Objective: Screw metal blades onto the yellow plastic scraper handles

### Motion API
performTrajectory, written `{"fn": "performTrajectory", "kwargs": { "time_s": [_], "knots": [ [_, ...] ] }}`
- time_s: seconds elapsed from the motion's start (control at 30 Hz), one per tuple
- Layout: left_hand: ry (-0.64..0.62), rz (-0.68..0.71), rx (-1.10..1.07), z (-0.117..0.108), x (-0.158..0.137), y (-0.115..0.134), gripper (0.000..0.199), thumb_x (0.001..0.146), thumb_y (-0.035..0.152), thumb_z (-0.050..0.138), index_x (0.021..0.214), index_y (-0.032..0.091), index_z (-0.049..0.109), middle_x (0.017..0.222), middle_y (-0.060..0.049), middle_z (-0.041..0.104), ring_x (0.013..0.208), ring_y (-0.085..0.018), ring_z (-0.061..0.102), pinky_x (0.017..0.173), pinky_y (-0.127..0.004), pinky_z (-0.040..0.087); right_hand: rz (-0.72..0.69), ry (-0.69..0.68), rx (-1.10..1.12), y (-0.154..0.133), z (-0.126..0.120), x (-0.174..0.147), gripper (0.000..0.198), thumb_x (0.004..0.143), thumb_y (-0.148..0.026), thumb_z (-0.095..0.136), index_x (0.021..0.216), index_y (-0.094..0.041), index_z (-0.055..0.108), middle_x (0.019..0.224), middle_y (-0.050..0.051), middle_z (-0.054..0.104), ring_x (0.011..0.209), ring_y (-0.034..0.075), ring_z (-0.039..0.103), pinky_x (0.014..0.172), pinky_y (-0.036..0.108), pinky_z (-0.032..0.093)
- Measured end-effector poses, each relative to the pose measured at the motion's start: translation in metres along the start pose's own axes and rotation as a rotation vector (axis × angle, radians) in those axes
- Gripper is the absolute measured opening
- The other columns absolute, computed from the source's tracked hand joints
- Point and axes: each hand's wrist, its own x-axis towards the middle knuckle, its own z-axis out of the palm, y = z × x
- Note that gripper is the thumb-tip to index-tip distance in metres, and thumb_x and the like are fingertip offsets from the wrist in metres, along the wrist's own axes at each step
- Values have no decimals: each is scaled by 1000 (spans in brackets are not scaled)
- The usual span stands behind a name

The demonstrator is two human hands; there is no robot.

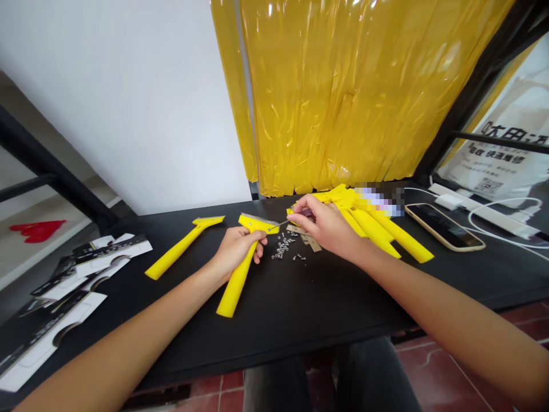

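My left hand (241, 250) is closed around the neck of a yellow scraper (237, 281), its wide head facing away from me and its handle pointing toward the table's near edge. In my right hand (322, 222) a thin screwdriver (281, 224) is pinched, the shaft reaching left to the right end of the scraper's head. Most of the screwdriver's grip is hidden by my fingers. Small loose screws and nuts (283, 246) lie between my hands, beside some flat tan pieces (311, 241). Another yellow scraper (178, 250) lies to the left.
A pile of yellow scrapers (377, 229) lies behind my right forearm. Further right are a phone (444, 226), a power strip (493, 212) and white cables. Printed cards (92, 269) are stacked at the left of the black table (295, 309). Yellow plastic sheeting (343, 103) hangs behind.
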Motion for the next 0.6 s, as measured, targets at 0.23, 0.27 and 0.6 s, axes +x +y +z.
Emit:
{"fn": "performTrajectory", "kwargs": {
  "time_s": [0.23,0.27,0.6],
  "knots": [
    [-15,-13,23,3,-1,-2,20,82,24,67,68,10,66,49,-5,61,40,-12,54,42,-22,43,-114,-126,-236,-9,-12,-4,23,101,-39,41,113,-21,48,95,6,74,81,20,68,68,31,41],
    [-12,-17,17,3,0,-2,20,82,25,67,68,10,66,50,-5,61,40,-12,54,42,-22,43,-129,-138,-282,-10,-12,-4,22,102,-37,39,114,-20,48,96,6,74,80,21,68,67,31,40],
    [-16,-50,8,-1,0,-4,20,80,28,70,71,11,67,52,-4,62,43,-12,55,45,-22,44,-107,-86,-640,-14,-13,-3,39,103,-52,35,105,-18,53,86,7,74,72,22,68,57,31,28]
  ]
}}
